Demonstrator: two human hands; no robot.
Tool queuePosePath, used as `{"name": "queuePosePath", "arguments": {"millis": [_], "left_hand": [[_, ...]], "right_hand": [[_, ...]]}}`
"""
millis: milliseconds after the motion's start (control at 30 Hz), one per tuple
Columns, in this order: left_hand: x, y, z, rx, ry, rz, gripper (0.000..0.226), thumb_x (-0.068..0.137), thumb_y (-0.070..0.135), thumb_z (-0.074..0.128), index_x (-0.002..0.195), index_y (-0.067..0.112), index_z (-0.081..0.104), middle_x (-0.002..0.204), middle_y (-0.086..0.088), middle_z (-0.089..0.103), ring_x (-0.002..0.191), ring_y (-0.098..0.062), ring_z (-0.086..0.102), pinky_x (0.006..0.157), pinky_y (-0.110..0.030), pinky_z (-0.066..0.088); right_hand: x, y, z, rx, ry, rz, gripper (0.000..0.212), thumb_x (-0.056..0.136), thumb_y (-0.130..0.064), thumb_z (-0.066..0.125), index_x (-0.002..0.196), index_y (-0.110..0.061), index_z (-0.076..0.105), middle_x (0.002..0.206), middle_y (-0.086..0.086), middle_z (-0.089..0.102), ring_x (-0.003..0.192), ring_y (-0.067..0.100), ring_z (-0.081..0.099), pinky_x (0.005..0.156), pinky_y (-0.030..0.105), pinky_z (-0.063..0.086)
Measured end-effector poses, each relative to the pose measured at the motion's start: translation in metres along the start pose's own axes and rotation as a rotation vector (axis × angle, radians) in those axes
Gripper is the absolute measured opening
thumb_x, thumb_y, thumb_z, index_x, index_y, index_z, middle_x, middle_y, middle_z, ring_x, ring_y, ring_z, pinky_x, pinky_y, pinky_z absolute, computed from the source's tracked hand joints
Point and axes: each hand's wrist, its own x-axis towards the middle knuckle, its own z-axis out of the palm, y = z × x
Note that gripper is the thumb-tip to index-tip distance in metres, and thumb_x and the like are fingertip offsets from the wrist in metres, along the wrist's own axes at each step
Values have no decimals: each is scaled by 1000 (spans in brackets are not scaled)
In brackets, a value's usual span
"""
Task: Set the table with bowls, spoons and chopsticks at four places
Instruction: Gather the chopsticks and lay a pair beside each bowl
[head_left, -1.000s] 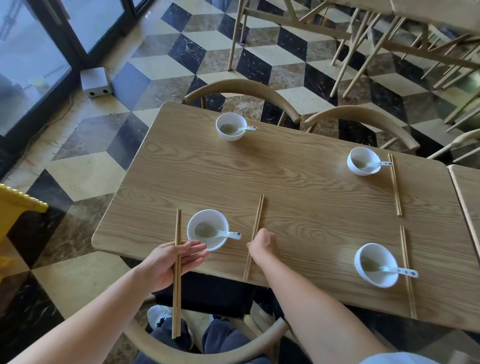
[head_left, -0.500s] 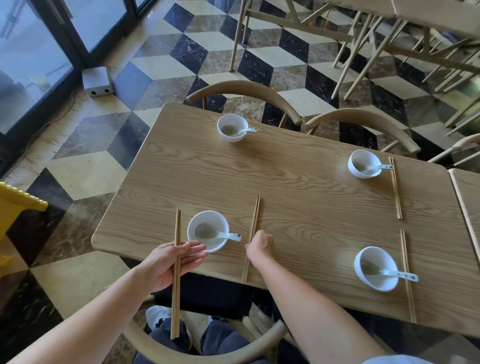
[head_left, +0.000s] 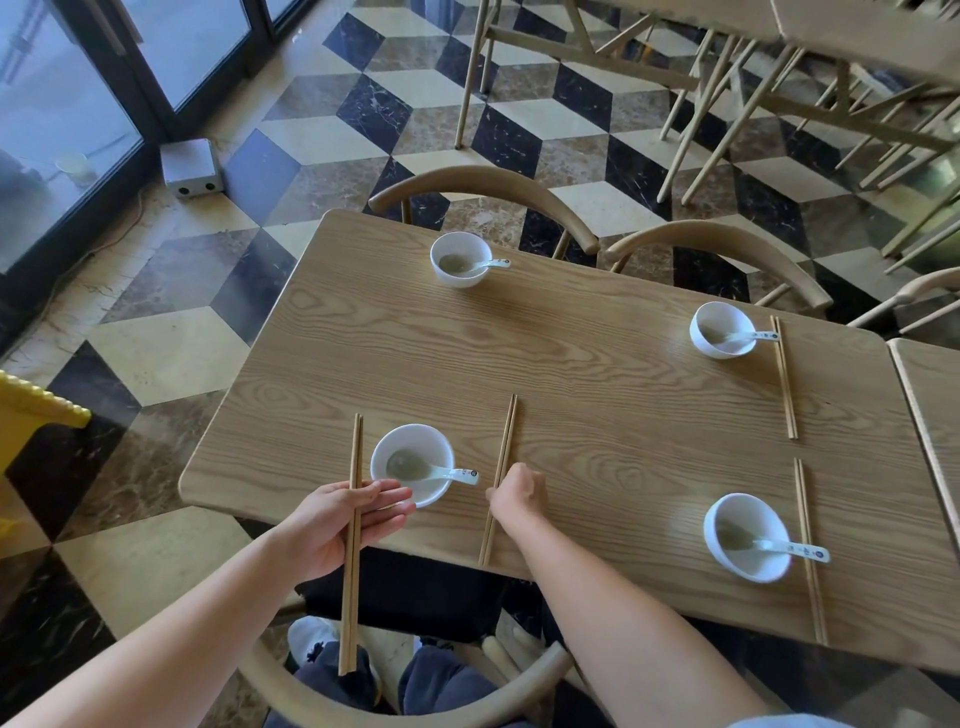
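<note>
Standing on a wooden table (head_left: 597, 384): four white bowls, each with a white spoon resting in it, handle to the right.

Near-left bowl (head_left: 413, 463), spoon (head_left: 441, 473); dark mark on the handle, too small to read. One pair of chopsticks (head_left: 497, 480) lies just right of it, near ends at the table edge. Right hand (head_left: 517, 493) rests on that pair, fingers curled under; whether it grips or only touches, I cannot tell.

Left hand (head_left: 340, 522), palm up, fingers loosely together, thumb pressing a second pair of chopsticks (head_left: 352, 545) against them; pair held upright, left of the same bowl, lower ends hanging past the table edge.

Near-right bowl (head_left: 748, 535), spoon (head_left: 795, 550) with blue handle marking, unreadable; chopsticks (head_left: 808, 551) alongside on the right.

Far-right bowl (head_left: 722, 330), spoon (head_left: 748, 336), chopsticks (head_left: 783, 376) to its right.

Far-left bowl (head_left: 460, 258), spoon (head_left: 485, 265).

No legible writing anywhere.
</note>
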Motion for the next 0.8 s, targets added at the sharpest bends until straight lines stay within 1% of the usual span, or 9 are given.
{"name": "queuePosePath", "arguments": {"millis": [133, 267, 300, 367, 433, 500, 633, 700, 800], "left_hand": [[4, 4, 9, 11, -19, -8, 28, 103, 6, 46, 122, -11, 59, 116, -24, 72, 104, -36, 72, 80, -42, 62], [9, 10, 30, 14, -45, -28, 28, 103, 8, 48, 117, -11, 63, 114, -24, 73, 101, -34, 74, 73, -38, 64], [11, 12, 37, 7, -54, -25, 28, 103, 8, 48, 115, -11, 64, 114, -24, 73, 99, -33, 74, 72, -37, 64], [16, 16, 49, -13, -76, 21, 28, 103, 7, 48, 114, -13, 63, 114, -26, 72, 97, -33, 75, 71, -35, 64], [21, 18, 61, -62, -97, 98, 26, 103, 5, 47, 114, -14, 60, 116, -29, 70, 97, -34, 75, 74, -35, 64], [24, 19, 71, -116, -119, 146, 26, 104, 5, 44, 113, -14, 59, 115, -29, 71, 95, -35, 75, 74, -36, 64], [21, 19, 90, -152, -178, 171, 27, 105, 6, 42, 111, -15, 59, 107, -27, 73, 92, -34, 76, 75, -36, 64], [20, 17, 94, -143, -187, 173, 28, 105, 7, 44, 113, -15, 58, 113, -29, 71, 93, -34, 75, 78, -37, 63], [20, 16, 96, -102, -204, 150, 30, 103, 11, 50, 118, -14, 58, 118, -29, 69, 96, -35, 75, 78, -37, 63]], "right_hand": [[1, 1, -7, 71, 18, 13, 17, 89, -23, 65, 90, -6, 65, 98, 8, 67, 92, 27, 67, 72, 29, 52], [-10, -7, -24, 312, 45, 43, 13, 80, -26, 60, 70, -19, 58, 82, 8, 73, 70, 28, 72, 65, 35, 60], [-17, -7, -31, 380, 2, 35, 14, 81, -25, 61, 69, -18, 59, 77, 7, 73, 61, 24, 70, 59, 34, 60], [-37, -10, -48, 536, -265, -18, 15, 86, -23, 67, 76, -13, 65, 73, 6, 70, 50, 16, 61, 48, 28, 51], [-59, -11, -65, 639, -607, -104, 15, 90, -22, 70, 87, -7, 70, 77, 7, 69, 54, 13, 56, 47, 24, 45], [-76, -13, -75, 657, -789, -184, 18, 91, -19, 70, 99, -3, 73, 81, 6, 69, 58, 12, 56, 51, 21, 45], [-89, -13, -74, 738, -848, -186, 29, 88, -12, 71, 110, 7, 70, 77, 5, 67, 63, 15, 54, 58, 22, 44], [-91, -13, -73, 801, -893, -170, 27, 86, -11, 73, 108, 6, 70, 81, 7, 71, 72, 18, 56, 64, 25, 44], [-94, -13, -74, 887, -904, -134, 21, 86, -5, 72, 105, 3, 71, 80, 8, 71, 66, 14, 59, 60, 22, 46]]}}
